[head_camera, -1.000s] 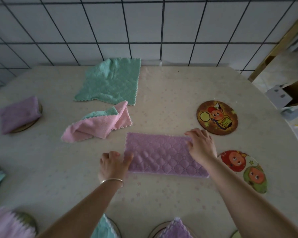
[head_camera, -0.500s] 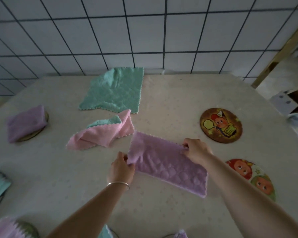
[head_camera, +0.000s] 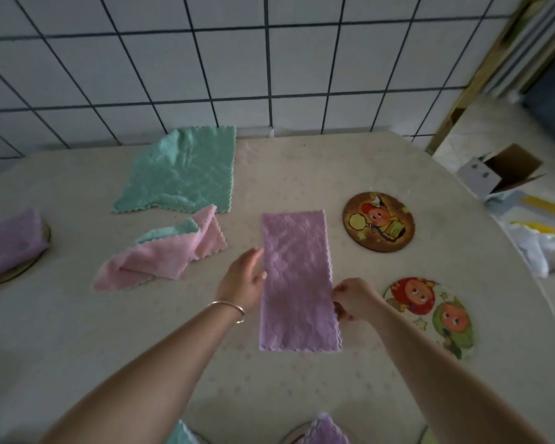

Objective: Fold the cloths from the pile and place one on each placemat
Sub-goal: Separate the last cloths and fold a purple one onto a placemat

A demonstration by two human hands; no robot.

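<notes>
Folded cloths [head_camera: 326,432] cut off at bottom edge.

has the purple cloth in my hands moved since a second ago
Yes. The purple cloth lay flat with its long side across the table; now it is lifted and turned lengthwise, its far end level with the brown placemat.

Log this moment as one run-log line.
step: folding | left hand: holds purple cloth | right hand: pinches cloth edge | brown mat: bare
</notes>
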